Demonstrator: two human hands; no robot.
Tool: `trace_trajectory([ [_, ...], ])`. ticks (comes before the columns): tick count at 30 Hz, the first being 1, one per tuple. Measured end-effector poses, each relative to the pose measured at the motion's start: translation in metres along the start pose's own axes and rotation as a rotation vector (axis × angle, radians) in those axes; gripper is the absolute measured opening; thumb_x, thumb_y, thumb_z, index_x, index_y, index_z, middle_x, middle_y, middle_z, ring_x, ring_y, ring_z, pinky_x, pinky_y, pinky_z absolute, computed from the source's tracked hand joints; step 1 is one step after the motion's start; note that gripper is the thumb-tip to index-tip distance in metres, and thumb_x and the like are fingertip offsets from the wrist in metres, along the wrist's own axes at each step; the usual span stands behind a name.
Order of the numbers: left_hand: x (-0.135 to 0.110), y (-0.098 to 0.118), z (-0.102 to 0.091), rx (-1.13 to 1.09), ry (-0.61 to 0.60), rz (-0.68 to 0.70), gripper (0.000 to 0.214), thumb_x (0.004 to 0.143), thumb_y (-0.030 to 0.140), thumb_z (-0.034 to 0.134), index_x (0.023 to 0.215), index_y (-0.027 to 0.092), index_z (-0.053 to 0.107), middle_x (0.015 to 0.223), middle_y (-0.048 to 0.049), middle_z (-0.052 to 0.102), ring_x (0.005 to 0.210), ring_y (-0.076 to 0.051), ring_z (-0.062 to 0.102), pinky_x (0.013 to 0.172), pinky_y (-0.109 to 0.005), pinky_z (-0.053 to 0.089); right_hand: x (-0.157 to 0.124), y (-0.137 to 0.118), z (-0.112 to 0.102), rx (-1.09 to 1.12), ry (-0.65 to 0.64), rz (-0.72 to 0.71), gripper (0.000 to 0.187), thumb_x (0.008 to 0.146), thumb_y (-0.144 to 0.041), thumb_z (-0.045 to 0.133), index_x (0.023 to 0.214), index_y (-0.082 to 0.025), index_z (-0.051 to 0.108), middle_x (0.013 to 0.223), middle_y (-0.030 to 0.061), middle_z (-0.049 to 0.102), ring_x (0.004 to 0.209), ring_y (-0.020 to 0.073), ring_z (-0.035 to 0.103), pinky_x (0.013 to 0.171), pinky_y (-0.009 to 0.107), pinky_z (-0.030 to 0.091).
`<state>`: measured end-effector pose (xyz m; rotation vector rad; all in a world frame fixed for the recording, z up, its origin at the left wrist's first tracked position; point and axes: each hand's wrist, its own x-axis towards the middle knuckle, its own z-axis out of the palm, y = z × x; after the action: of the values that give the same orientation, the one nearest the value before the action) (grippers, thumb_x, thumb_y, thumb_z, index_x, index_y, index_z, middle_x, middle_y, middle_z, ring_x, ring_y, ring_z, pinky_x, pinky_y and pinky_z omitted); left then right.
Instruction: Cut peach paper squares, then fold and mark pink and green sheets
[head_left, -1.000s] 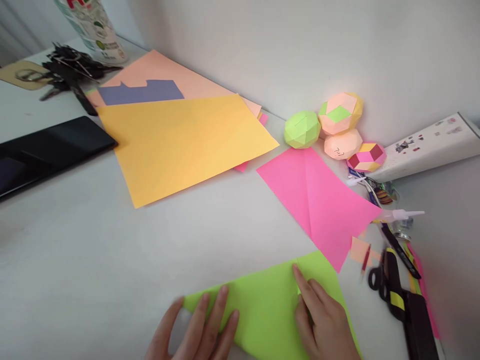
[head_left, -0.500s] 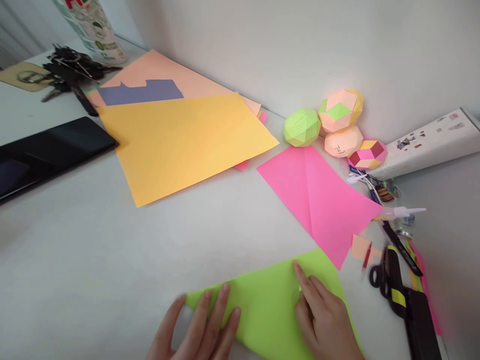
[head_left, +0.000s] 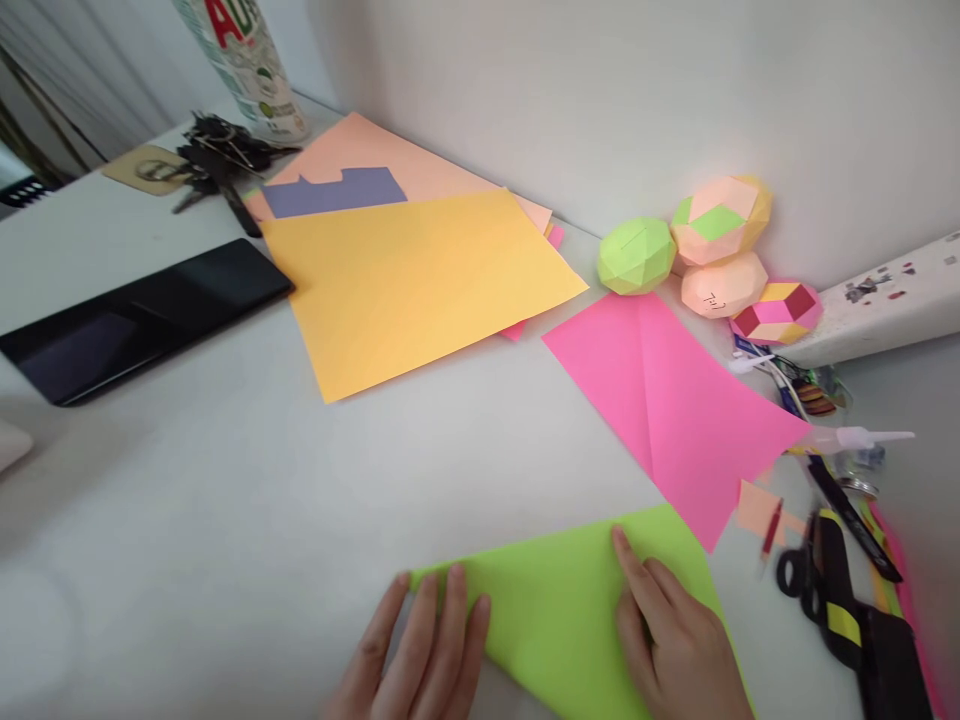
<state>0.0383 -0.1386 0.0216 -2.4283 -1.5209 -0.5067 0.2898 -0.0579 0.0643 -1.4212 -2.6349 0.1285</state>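
A sheet of lime-green paper (head_left: 555,600) lies at the near edge of the view, its far side a straight edge like a fold. My left hand (head_left: 420,650) rests on its left corner, fingers stretched out and lightly spread, the tips along that edge. On the right part of the sheet lies my right hand (head_left: 679,635). Its index finger is extended and presses near the far edge, while the other fingers are bent. No object shows in either hand. Just beyond the green paper is a pink sheet (head_left: 675,400) with a crease down it.
A yellow-orange sheet (head_left: 420,290) covers peach paper (head_left: 420,150) and a purple scrap (head_left: 337,192). Left are a black phone (head_left: 150,320) and keys (head_left: 217,160). Faceted paper balls (head_left: 637,256) sit by the wall. Scissors (head_left: 799,575) and a yellow-black cutter (head_left: 838,590) lie right.
The view has swung a little left, so everything appears farther right. My left fingers are slightly closer together on the green paper. My right index finger stays near the far edge.
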Motion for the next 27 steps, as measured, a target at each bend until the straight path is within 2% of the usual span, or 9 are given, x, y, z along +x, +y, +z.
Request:
trace_trajectory([
  [3, 0.004, 0.000, -0.003, 0.043, -0.037, 0.017, 0.035, 0.090, 0.016, 0.040, 0.118, 0.004, 0.057, 0.114, -0.0181, 0.062, 0.107, -0.030, 0.059, 0.109, -0.057, 0.030, -0.001, 0.002, 0.001, -0.055, 0.008, -0.012, 0.047, 0.098, -0.022, 0.033, 0.144, -0.012, 0.036, 0.069, 0.0016, 0.054, 0.049, 0.0138, 0.054, 0.042, 0.025, 0.043],
  [5, 0.006, 0.000, -0.004, 0.060, -0.007, 0.007, 0.034, 0.088, 0.013, 0.038, 0.115, 0.003, 0.057, 0.110, -0.0187, 0.062, 0.101, -0.029, 0.061, 0.108, -0.058, 0.031, -0.001, 0.003, 0.002, -0.073, 0.008, -0.019, 0.047, 0.098, -0.023, 0.032, 0.145, -0.012, 0.036, 0.068, 0.0013, 0.053, 0.049, 0.0135, 0.054, 0.042, 0.024, 0.042],
  [10, 0.008, 0.001, -0.002, 0.064, -0.005, 0.007, 0.036, 0.087, 0.014, 0.038, 0.115, 0.005, 0.057, 0.111, -0.0186, 0.062, 0.100, -0.029, 0.061, 0.107, -0.059, 0.031, -0.001, 0.005, 0.003, -0.076, 0.015, -0.043, 0.050, 0.099, -0.021, 0.030, 0.149, -0.015, 0.027, 0.065, 0.0002, 0.051, 0.047, 0.0121, 0.053, 0.041, 0.021, 0.042],
  [14, 0.010, 0.000, 0.000, 0.067, 0.059, -0.011, 0.034, 0.085, 0.013, 0.038, 0.111, 0.006, 0.059, 0.111, -0.0170, 0.062, 0.100, -0.029, 0.060, 0.107, -0.059, 0.031, -0.001, 0.006, 0.002, -0.093, 0.027, -0.056, 0.053, 0.099, -0.019, 0.029, 0.151, -0.017, 0.021, 0.065, 0.0004, 0.051, 0.046, 0.0121, 0.052, 0.040, 0.021, 0.043],
  [20, 0.013, -0.002, -0.008, 0.062, -0.049, 0.015, 0.034, 0.083, 0.013, 0.043, 0.111, 0.008, 0.061, 0.112, -0.0141, 0.062, 0.102, -0.028, 0.057, 0.110, -0.060, 0.027, 0.000, 0.006, 0.001, -0.145, 0.048, -0.088, 0.054, 0.099, -0.018, 0.027, 0.152, -0.018, 0.017, 0.067, 0.0031, 0.057, 0.046, 0.0135, 0.056, 0.040, 0.022, 0.046],
  [27, 0.014, -0.003, -0.011, 0.099, -0.095, 0.036, 0.034, 0.083, 0.025, 0.052, 0.112, 0.011, 0.062, 0.115, -0.0135, 0.062, 0.106, -0.028, 0.054, 0.112, -0.059, 0.024, 0.006, 0.008, 0.000, -0.151, 0.063, -0.117, 0.054, 0.099, -0.019, 0.027, 0.152, -0.017, 0.017, 0.068, 0.0044, 0.061, 0.046, 0.0134, 0.058, 0.037, 0.020, 0.046],
])
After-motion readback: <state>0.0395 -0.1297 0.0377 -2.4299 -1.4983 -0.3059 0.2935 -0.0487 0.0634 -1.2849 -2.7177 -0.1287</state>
